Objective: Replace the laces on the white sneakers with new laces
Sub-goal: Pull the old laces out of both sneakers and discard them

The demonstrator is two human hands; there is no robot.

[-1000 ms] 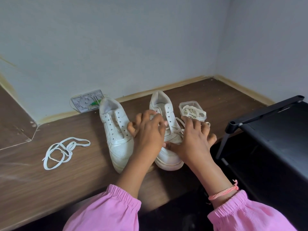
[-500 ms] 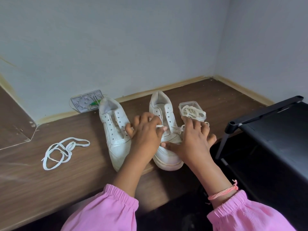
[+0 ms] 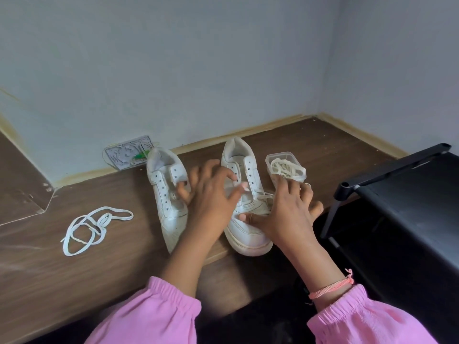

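The left hand [image 3: 211, 194] is over the gap between the two sneakers, fingers spread and curved, its thumb and forefinger tips meeting at a lace [image 3: 263, 197] on the right sneaker [image 3: 244, 227]; whether they really pinch it I cannot tell. The right hand [image 3: 285, 212] lies on that sneaker's outer side, fingers loosely extended, thumb pressed flat on the toe area, forefinger reaching toward the clear plastic container [image 3: 285, 167].

In the head view, a dark wood-grain surface [image 3: 49, 269] runs into a corner of pale grey-blue walls with a yellowish strip along the base. The left sneaker [image 3: 166, 194] stands just beside the right one, toes toward the person, its eyelets bare. A loose white lace [image 3: 92, 229] lies in a tangle well to the left. The container, just beside the right sneaker, holds coiled cream laces [image 3: 285, 167]. A small grey plate [image 3: 126, 152] leans against the wall behind the left sneaker. A black rack [image 3: 397, 194] stands at the right. Both sleeves are pink; a pink thread band circles the right wrist.
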